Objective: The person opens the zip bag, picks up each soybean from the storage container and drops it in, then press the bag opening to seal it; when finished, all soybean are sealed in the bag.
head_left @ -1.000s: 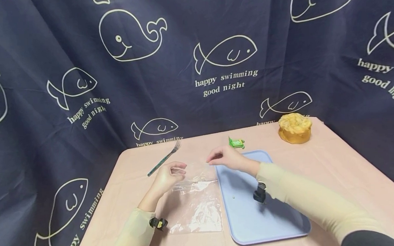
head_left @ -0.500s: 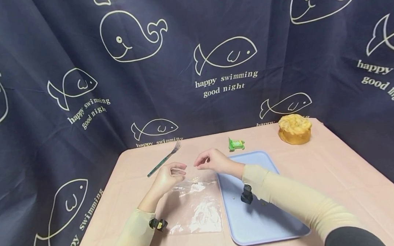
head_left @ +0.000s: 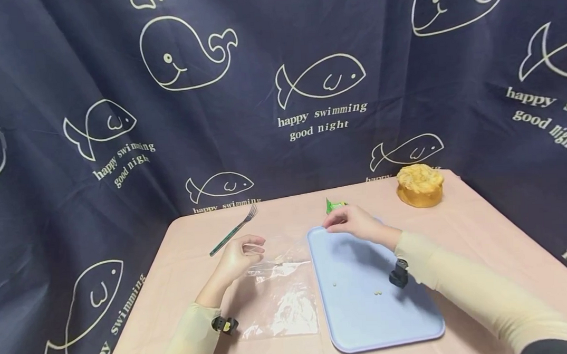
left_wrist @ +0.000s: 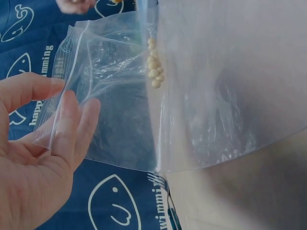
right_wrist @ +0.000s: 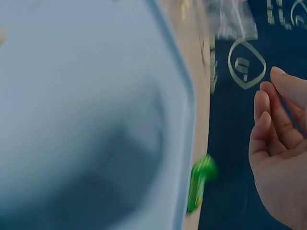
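My left hand (head_left: 239,258) holds the mouth of a clear zip-lock bag (head_left: 279,304), its thumb and fingers at the zip strip. Inside the bag, in the left wrist view, lie several small round cream beans (left_wrist: 154,67) that look like soybeans. My right hand (head_left: 354,224) is over the far end of a blue tray (head_left: 356,321). In the right wrist view its fingers (right_wrist: 276,115) are loosely curled, thumb close to the index fingertip, with nothing seen between them. Near the tray's middle lie a few beans (head_left: 378,293), one of them apart (head_left: 334,284).
A green packet (head_left: 334,205) lies just past the tray, partly behind my right hand. A round bread (head_left: 420,187) stands at the back right. On the back left lies a fork (head_left: 233,231) with a dark green handle. Navy curtains (head_left: 243,126) with fish prints surround the pink table.
My right hand moved left toward the bag's mouth, then back right over the far end of the tray. My left hand has kept its grip on the bag.
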Available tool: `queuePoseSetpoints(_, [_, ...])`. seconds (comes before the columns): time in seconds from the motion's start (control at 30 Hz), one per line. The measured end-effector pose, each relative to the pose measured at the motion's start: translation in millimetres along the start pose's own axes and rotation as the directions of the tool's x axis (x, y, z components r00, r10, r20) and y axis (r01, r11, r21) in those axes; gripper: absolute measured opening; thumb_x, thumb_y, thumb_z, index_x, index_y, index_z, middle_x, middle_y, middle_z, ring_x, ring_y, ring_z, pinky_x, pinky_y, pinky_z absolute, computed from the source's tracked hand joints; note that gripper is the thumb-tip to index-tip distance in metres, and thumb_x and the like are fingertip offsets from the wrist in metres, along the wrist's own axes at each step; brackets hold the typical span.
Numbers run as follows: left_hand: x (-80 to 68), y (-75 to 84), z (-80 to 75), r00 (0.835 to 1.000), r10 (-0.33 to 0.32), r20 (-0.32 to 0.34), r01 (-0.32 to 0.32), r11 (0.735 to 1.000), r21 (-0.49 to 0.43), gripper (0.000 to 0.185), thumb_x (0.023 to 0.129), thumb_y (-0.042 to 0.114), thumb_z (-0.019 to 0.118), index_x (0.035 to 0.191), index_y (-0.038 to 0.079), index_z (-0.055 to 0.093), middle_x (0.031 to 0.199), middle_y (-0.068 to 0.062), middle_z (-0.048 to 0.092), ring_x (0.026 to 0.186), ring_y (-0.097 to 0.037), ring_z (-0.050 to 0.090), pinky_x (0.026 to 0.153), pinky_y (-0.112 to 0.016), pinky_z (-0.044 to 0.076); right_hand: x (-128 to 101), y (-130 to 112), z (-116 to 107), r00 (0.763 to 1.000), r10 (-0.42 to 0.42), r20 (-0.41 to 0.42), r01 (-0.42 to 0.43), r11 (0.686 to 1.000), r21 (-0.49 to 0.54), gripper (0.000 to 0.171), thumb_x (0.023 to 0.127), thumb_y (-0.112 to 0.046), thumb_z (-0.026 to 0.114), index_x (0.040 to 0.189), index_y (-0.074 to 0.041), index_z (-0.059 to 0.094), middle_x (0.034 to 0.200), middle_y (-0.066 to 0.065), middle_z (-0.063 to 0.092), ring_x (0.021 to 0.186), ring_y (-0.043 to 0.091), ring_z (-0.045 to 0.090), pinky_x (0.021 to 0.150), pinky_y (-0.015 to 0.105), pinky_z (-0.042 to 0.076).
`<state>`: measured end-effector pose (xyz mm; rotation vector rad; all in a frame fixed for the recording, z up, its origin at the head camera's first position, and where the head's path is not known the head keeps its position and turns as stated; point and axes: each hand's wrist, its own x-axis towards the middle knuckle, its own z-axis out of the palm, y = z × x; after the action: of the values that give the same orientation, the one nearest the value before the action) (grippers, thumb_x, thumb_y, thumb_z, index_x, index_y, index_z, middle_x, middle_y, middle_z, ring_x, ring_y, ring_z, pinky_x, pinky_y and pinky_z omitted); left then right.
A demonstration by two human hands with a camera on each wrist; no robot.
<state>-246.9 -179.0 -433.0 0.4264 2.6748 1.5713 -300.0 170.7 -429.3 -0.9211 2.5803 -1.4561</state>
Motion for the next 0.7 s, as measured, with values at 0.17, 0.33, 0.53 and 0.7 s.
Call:
queuePoseSetpoints(0.17, [0.8,-2.1,1.5,1.000,0.011,-0.011,-0.010,1.000,0.012,0.037,0.079,-0.007,0.070,0.116,-0.005,0.069,0.109,-0.014,0.073,0.094,-0.027,0.073,0.081,-0.035,0.061,-30,21,-28,0.999,0.005,0.051,-0.003,1.000,-0.031,0.014,0.090,-0.001,0.074,0.102,0.006,0.075,0.102,0.011,0.075,0.100,0.023,0.068,0.089,0.035,0.056])
queuePoseSetpoints(0.33, [0.8,-2.3,2.0,1.000,0.014,-0.005,-0.014,1.000,0.006,0.038,0.079,-0.007,0.068,0.117,-0.007,0.069,0.107,-0.019,0.073,0.093,-0.029,0.073,0.079,-0.035,0.061,-60,46,-47,0.994,-0.038,0.105,0.038,0.999,-0.001,0.013,0.088,0.004,0.074,0.100,0.008,0.073,0.096,0.015,0.074,0.088,0.014,0.066,0.081,0.030,0.056])
queuePoseSetpoints(0.53, [1.8,-2.2,1.3,1.000,0.004,0.003,-0.004,1.000,-0.006,0.038,0.079,-0.007,0.069,0.118,-0.005,0.069,0.107,-0.020,0.073,0.094,-0.030,0.073,0.080,-0.036,0.061,-88,68,-55,0.988,-0.054,0.142,0.057,0.998,-0.021,0.013,0.086,-0.002,0.077,0.098,0.001,0.075,0.093,0.011,0.075,0.086,0.018,0.065,0.080,0.029,0.054])
queuePoseSetpoints(0.7, [1.2,-3.5,1.0,1.000,0.004,-0.008,-0.004,1.000,-0.004,0.037,0.080,-0.007,0.070,0.117,-0.004,0.069,0.107,-0.020,0.073,0.094,-0.030,0.073,0.081,-0.038,0.061,-100,77,-55,0.991,0.012,0.136,0.001,0.996,-0.093,0.014,0.081,-0.007,0.083,0.094,-0.009,0.078,0.092,0.001,0.074,0.090,0.016,0.063,0.086,0.024,0.050])
